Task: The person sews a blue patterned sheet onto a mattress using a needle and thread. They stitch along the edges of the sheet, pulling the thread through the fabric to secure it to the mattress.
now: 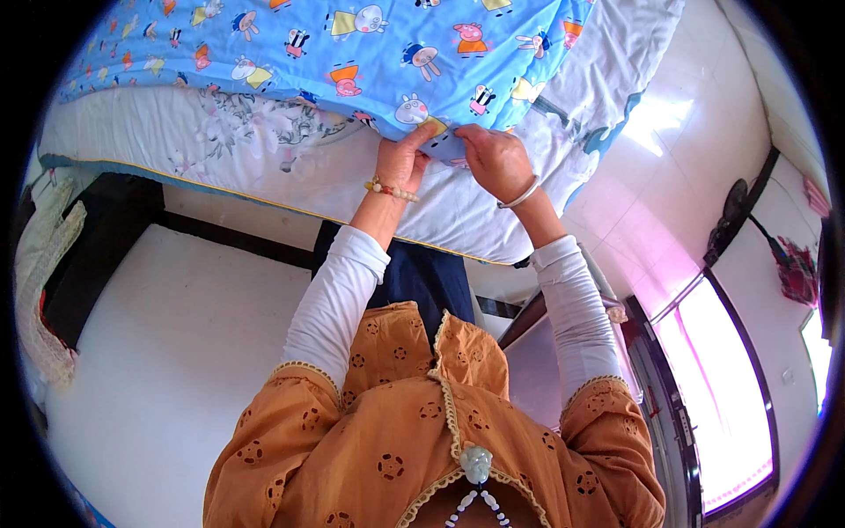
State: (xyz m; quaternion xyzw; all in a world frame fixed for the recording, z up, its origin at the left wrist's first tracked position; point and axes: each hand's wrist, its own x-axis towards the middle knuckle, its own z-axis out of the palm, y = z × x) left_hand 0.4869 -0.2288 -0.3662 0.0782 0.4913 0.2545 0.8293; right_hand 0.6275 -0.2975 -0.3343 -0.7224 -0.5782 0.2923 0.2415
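Note:
A blue duvet or quilt cover (389,66) printed with cartoon animals lies over the upper part of a bed, on a pale floral sheet (297,145). My left hand (404,158), with a beaded bracelet, grips the near edge of the blue fabric, thumb on top and fingers mostly hidden below it. Close beside it on the right, my right hand (495,158), with a white bangle, pinches the same edge near the fabric's corner. The pale sheet shows between the blue edge and the yellow-piped rim of the bed.
The mattress edge (264,204) runs across in front of my legs. A dark bedside furniture piece (119,204) with pale lace cloth (46,284) stands at left. Pale floor (185,343) spreads below. At right are a tiled wall or floor surface and a bright doorway or window (713,389).

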